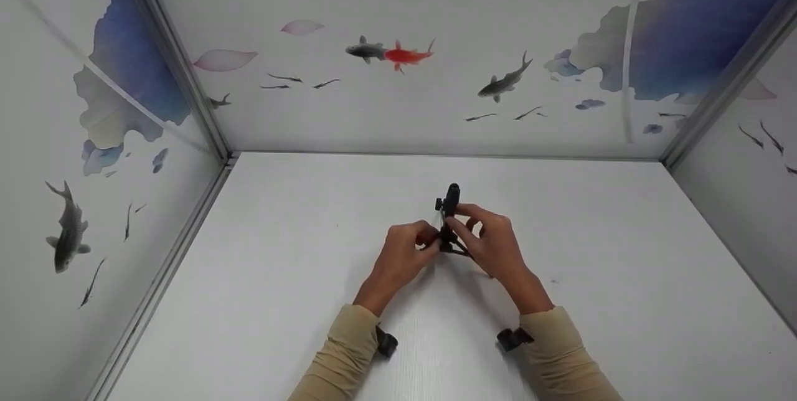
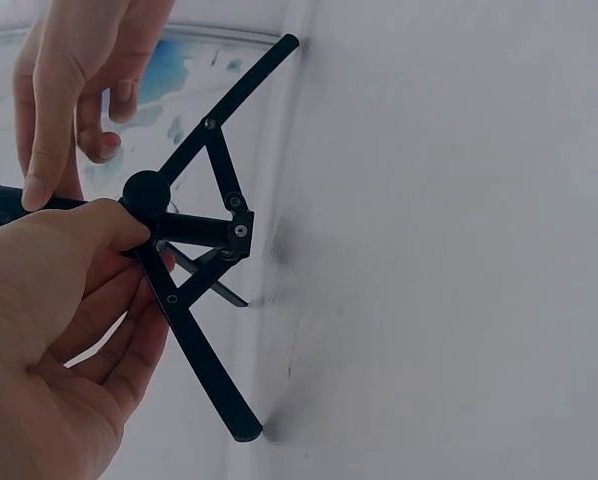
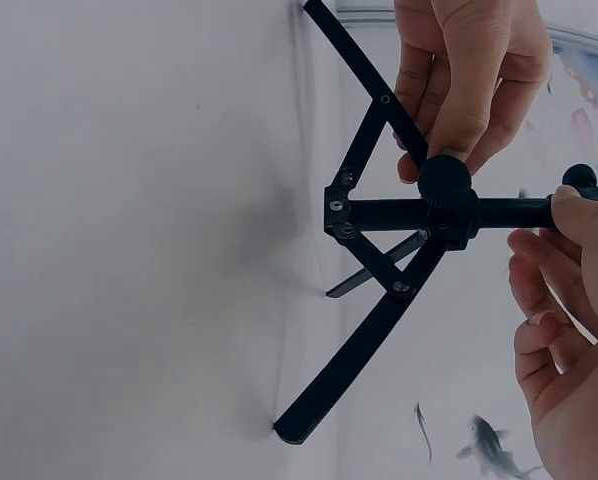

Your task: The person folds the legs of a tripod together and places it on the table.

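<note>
From my remote seat I look down on a smooth white table (image 1: 249,301), boxed in by white walls (image 1: 398,108) with grey metal posts (image 1: 171,52) at the corners. Printed fish (image 1: 408,54), pale pink petals and blue-violet leaf shapes decorate the panels. A small black tripod (image 1: 452,198) is upright near the middle of the table, legs spread, between the two hands; I cannot tell whether every foot touches down. The left hand (image 1: 401,254) pinches it between thumb and fingers where the legs meet, and the right hand (image 1: 495,242) grips the column above with thumb and fingers. Only the head view gives me the rounded top end, plus the tan sleeves (image 1: 348,339) and the wrist cameras (image 1: 387,344). The wrist views, turned sideways, show me what the hands mostly hide from above: three legs (image 3: 349,370), hinged struts (image 2: 224,170) and a round knob (image 3: 445,182) on the collar. The right wrist view also catches a smaller knob (image 3: 579,176) higher up. The legs look flat and straight with rounded ends, the column (image 3: 389,214) is a slim tube, and small silvery rivets (image 2: 241,231) dot the dark joints.
</note>
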`<state>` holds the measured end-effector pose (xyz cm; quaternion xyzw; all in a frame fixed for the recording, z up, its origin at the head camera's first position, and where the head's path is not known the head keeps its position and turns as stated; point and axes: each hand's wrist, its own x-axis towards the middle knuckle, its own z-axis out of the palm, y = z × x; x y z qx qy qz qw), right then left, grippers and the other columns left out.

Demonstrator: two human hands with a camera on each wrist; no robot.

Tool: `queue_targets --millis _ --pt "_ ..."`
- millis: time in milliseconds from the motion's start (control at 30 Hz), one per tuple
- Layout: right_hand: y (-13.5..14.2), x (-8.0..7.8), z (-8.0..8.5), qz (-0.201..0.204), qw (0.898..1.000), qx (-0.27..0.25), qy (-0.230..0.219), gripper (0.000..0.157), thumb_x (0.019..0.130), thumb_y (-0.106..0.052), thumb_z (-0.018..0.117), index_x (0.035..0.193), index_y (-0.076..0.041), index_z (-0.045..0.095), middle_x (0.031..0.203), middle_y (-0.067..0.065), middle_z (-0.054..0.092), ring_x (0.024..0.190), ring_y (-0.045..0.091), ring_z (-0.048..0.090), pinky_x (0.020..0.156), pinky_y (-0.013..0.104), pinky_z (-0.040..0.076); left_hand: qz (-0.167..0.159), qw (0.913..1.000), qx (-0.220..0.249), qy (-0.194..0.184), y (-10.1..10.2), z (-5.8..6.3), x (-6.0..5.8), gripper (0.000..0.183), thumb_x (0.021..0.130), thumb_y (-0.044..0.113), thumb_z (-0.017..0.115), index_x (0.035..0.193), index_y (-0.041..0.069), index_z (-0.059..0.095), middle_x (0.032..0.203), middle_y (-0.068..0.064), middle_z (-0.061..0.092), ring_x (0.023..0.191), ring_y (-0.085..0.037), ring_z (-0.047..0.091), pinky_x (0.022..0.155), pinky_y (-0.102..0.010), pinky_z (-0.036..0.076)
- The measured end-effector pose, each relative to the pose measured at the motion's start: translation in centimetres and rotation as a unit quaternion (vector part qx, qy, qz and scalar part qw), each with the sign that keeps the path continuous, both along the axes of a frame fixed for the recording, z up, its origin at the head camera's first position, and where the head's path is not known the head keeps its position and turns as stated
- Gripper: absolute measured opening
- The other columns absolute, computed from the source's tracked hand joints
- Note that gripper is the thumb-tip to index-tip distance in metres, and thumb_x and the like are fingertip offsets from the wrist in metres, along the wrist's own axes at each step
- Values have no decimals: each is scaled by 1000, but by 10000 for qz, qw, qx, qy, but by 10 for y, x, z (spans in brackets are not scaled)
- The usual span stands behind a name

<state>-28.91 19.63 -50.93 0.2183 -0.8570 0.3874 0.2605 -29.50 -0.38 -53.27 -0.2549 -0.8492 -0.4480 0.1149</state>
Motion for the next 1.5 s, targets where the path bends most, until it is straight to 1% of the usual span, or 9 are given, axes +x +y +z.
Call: queue_targets --millis 100,267,433,600,800,933,1333,1500 --pt "-1 1 2 -16 10000 -55 82 26 94 -29 71 120 -31 71 108 -15 75 72 4 61 53 20 46 5 10000 31 -44 0 0 0 7 91 14 71 98 15 75 88 8 75 82 -2 69 79 -24 57" --pt "-2 2 3 8 9998 -201 55 24 96 -29 69 119 -32 71 109 -15 75 72 5 60 54 19 45 -6 10000 53 -64 0 0 -1 7 92 15 71 97 15 75 87 8 75 82 -1 69 79 -23 57" --pt "-1 2 3 -28 9999 -162 16 22 97 -31 67 119 -31 71 109 -13 76 72 6 61 54 20 46 -27 10000 15 -29 1 1 -1 7 91 14 71 97 14 75 87 8 75 82 -4 70 78 -23 56" --pt "0 2 3 -60 9999 -116 12 23 98 -33 66 120 -31 71 110 -12 75 72 5 61 54 20 46 -51 10000 29 -20 2 2 0 8 92 14 71 98 14 76 88 8 75 82 -2 69 79 -25 57" --pt "1 1 0 -21 9998 -141 112 23 97 -31 68 120 -31 71 110 -12 76 69 7 60 53 19 44 -100 9998 123 108 2 3 1 7 92 13 70 97 14 76 87 8 75 81 0 68 79 -25 57" --pt "1 1 1 -6 9998 -155 133 23 97 -31 68 120 -31 71 110 -11 76 69 6 59 52 19 43 -99 9997 172 126 2 2 1 8 93 13 70 99 15 76 89 9 75 83 2 68 79 -24 57" --pt "1 0 4 -29 10000 -78 29 22 97 -32 67 119 -30 71 109 -12 76 70 5 60 52 20 45 -127 9991 324 246 2 3 1 9 94 14 69 101 14 75 91 8 75 85 1 68 81 -24 57" --pt "1 -1 4 13 9999 -129 51 22 97 -30 68 118 -30 72 108 -11 76 70 5 60 52 20 44 -69 9989 354 290 2 3 2 10 95 15 68 102 15 75 91 9 75 85 2 68 80 -28 58"
